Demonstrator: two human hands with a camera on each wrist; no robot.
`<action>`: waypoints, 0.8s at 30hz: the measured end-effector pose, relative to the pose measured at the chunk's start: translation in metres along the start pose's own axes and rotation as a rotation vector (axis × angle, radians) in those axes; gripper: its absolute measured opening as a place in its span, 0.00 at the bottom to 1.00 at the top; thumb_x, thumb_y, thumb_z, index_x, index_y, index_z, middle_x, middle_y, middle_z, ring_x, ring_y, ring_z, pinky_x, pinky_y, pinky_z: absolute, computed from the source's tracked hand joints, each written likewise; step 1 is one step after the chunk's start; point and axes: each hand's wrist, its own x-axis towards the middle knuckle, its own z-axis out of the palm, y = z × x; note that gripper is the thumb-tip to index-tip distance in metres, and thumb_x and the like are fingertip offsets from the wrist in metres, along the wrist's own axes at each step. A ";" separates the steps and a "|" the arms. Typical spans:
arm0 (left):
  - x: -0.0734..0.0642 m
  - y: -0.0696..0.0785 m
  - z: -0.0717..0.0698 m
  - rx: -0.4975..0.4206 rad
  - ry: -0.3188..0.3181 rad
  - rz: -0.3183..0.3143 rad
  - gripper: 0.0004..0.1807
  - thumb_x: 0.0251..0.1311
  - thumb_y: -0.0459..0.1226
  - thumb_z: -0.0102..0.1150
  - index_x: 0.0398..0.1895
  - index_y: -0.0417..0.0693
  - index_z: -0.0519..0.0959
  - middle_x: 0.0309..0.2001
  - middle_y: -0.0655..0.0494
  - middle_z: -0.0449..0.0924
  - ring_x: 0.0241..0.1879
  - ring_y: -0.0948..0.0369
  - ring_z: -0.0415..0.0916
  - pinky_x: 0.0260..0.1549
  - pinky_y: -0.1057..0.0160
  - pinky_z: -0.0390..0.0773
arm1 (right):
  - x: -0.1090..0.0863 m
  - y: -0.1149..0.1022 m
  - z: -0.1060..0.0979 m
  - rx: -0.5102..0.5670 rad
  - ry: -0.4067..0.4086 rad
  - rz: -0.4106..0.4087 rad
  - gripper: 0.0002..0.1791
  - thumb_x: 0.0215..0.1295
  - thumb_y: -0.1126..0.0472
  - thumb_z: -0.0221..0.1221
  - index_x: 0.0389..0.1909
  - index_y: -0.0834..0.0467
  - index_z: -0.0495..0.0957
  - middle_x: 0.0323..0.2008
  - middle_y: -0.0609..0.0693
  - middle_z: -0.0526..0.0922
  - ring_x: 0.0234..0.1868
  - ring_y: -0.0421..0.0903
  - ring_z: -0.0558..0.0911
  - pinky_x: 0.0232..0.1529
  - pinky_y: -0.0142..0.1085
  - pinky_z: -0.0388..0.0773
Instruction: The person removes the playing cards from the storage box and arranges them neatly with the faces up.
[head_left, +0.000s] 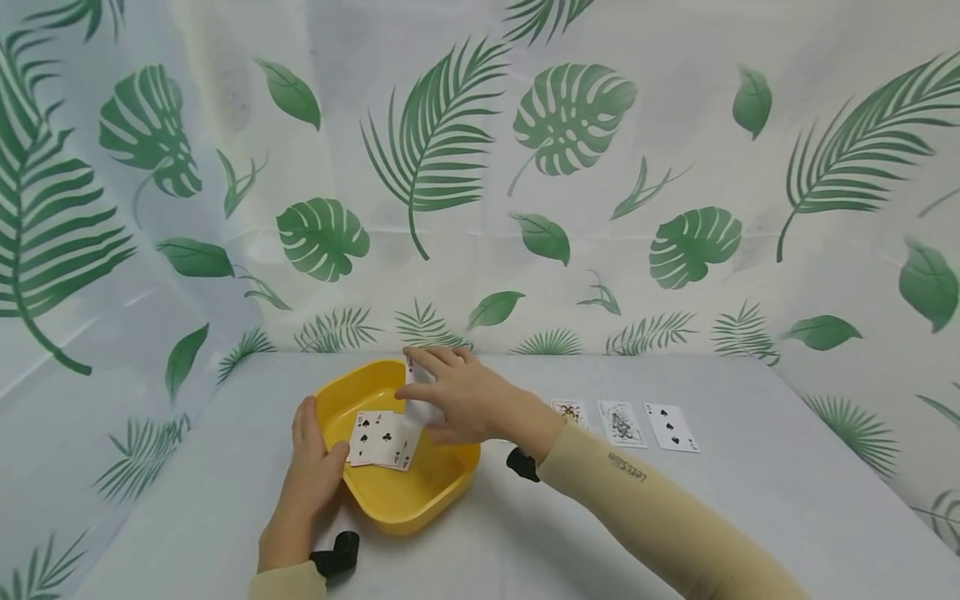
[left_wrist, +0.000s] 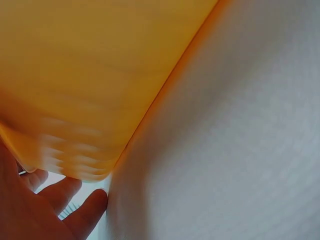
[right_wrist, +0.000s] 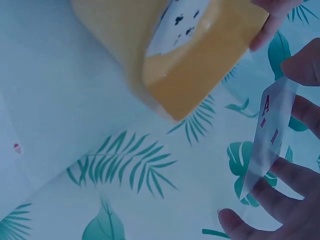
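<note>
My left hand (head_left: pixel 311 458) holds the left side of a yellow plastic basin (head_left: pixel 397 517), thumb at the rim and fingers along the outer wall. In the left wrist view its fingers (left_wrist: pixel 62 197) lie by the basin's outside corner. Above the basin's far right part, my right hand (head_left: pixel 468 396) pinches an ace of diamonds (right_wrist: pixel 272 130) between thumb and fingers. The card is tilted up, apart from the other cards. Inside the basin, overlapping playing cards (head_left: pixel 375 442) lie face up, with black clubs showing.
Right of the basin, a picture card (head_left: pixel 568 411), a joker (head_left: pixel 621 423) and a spades card (head_left: pixel 672 427) lie face up in a row on the white table (head_left: pixel 600 525). The right forearm partly covers the picture card. A leaf-patterned sheet (head_left: pixel 465 275) hangs behind the table.
</note>
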 end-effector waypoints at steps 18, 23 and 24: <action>0.000 -0.001 -0.001 0.000 0.006 -0.008 0.49 0.64 0.34 0.43 0.80 0.44 0.26 0.80 0.43 0.22 0.76 0.42 0.39 0.72 0.40 0.44 | -0.074 0.028 0.014 0.045 0.179 0.024 0.25 0.60 0.52 0.64 0.61 0.40 0.79 0.76 0.57 0.57 0.70 0.59 0.63 0.61 0.60 0.65; -0.001 -0.001 0.000 -0.011 0.010 -0.004 0.49 0.63 0.34 0.43 0.80 0.44 0.26 0.80 0.44 0.22 0.76 0.42 0.40 0.72 0.40 0.44 | -0.090 0.035 0.019 0.058 0.202 0.032 0.25 0.58 0.53 0.65 0.59 0.41 0.79 0.75 0.59 0.59 0.70 0.60 0.64 0.59 0.60 0.65; -0.001 -0.001 0.000 -0.012 0.009 -0.004 0.49 0.63 0.33 0.43 0.80 0.44 0.26 0.80 0.44 0.23 0.75 0.42 0.40 0.72 0.40 0.44 | -0.094 0.036 0.020 0.062 0.200 0.034 0.25 0.58 0.53 0.65 0.59 0.41 0.79 0.75 0.59 0.60 0.70 0.60 0.64 0.59 0.60 0.66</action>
